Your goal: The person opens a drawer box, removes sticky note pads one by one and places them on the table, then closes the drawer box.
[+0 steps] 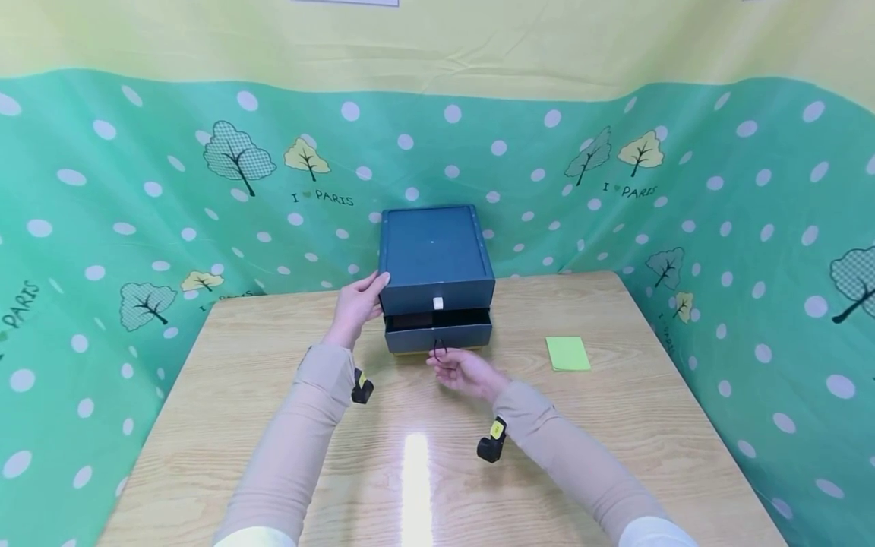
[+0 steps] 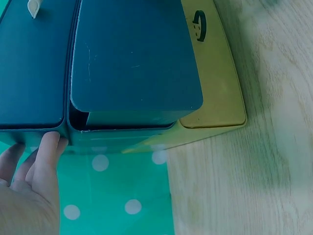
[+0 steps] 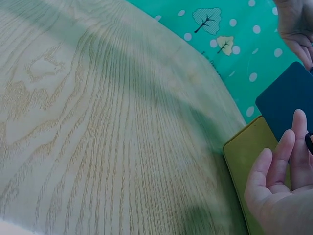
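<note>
The surface [image 1: 198, 425] carries the chest [image 1: 434, 251] near its far edge. With the middle drawer [image 1: 465, 334] part way out, bracing the chest probably matters most, so that the frame does not shift with it. The drawer itself likely runs best moved slowly, straight and level, so neither side binds. The right grip [image 1: 468, 372] is clamped at the fingertips on the drawer's loop [image 3: 309, 142]; force is best sent straight along the drawer's middle, since a sideways tug could twist so small a part. The left grip [image 1: 357, 304] is clamped on nothing: its fingers lie fairly straight against the chest's upper left side, well placed, I judge, to steady it with even pressure.

The head view alone takes in the whole chest, and looks into the drawer's gap, too dark to tell what is inside. It gives only a strip of the yellow drawer [image 2: 215, 83] at the bottom; the left wrist view shows that drawer's face. The right wrist view shows three fingers extended clear of the loop. Only the head view has the green pad [image 1: 568, 354], flat and apart on the right. Only the left wrist view shows the yellow drawer's black handle [image 2: 203, 27], untouched.
</note>
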A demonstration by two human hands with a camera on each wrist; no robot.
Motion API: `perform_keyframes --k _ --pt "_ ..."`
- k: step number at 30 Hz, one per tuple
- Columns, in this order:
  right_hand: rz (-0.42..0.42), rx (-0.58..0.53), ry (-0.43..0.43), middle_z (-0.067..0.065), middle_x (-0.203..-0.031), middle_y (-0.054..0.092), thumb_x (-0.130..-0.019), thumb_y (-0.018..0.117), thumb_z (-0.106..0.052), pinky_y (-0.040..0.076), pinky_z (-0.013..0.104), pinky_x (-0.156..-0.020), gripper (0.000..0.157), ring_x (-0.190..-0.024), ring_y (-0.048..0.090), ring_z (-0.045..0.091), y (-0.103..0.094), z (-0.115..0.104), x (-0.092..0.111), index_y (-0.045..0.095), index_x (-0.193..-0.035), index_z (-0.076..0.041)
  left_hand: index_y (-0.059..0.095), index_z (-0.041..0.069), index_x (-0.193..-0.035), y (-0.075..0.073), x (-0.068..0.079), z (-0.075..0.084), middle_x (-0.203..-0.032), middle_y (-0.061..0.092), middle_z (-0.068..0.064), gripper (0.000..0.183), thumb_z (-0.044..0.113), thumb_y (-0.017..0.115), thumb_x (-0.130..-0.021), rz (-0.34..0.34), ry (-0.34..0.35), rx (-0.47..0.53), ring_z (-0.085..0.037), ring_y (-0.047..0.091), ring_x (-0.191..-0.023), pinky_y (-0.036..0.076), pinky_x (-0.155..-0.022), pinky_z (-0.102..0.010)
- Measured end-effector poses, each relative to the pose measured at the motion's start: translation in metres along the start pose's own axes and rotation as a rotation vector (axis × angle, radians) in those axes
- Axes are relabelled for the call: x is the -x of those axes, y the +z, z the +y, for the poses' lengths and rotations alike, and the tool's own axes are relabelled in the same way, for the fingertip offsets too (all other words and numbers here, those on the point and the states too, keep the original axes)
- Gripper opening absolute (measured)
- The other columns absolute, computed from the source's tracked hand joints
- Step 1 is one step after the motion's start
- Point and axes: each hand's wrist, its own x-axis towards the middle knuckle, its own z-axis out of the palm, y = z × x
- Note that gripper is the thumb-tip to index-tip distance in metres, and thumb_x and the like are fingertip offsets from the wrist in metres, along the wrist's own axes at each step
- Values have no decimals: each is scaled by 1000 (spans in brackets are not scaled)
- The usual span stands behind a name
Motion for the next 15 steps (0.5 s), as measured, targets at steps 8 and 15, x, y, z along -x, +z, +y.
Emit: perform_keyframes --k 8,15 --pt "2 11 -2 -1 -88 68 -98 39 -6 27 48 -115 29 -84 59 12 -1 2 2 51 -122 2 42 22 -143 2 1 0 -146 42 -11 62 47 60 -90 1 9 1 -27 49 -128 47 -101 -39" --pt "-14 42 10 -3 -88 67 -99 37 -7 30 44 -112 32 -88 59 11 0 4 5 48 -127 4 41 21 -144 0 1 -1 -147 41 -11 63 47 60 -90 5 15 10 -28 49 -128 46 -102 -39"
